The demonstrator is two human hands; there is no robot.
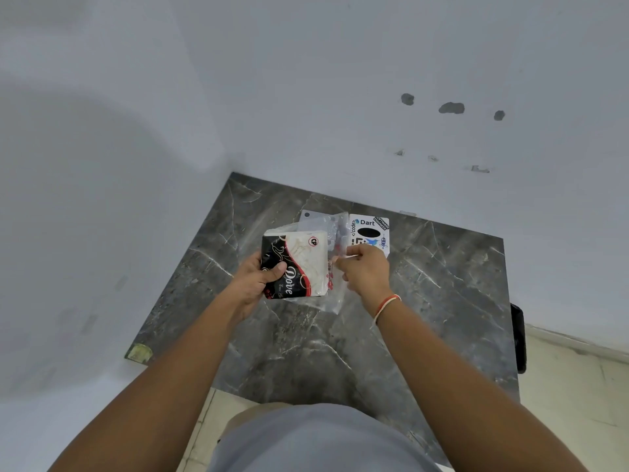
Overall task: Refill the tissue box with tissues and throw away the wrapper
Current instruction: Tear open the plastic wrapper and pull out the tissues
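My left hand (256, 280) grips a pack of tissues (299, 264) printed in black, white and red, held above the dark marble table (425, 301). The pack's clear plastic wrapper (335, 233) hangs loose on its right side. My right hand (364, 270) pinches the edge of that wrapper between thumb and fingers. Behind my right hand stands a white tissue box (369, 229) covered in stickers, with a black oval opening on top. Its lower part is hidden by my hand.
The table stands in a corner between two pale walls (306, 97). A dark object (518, 335) hangs off the table's right edge. Light floor tiles (571, 386) lie to the right and below.
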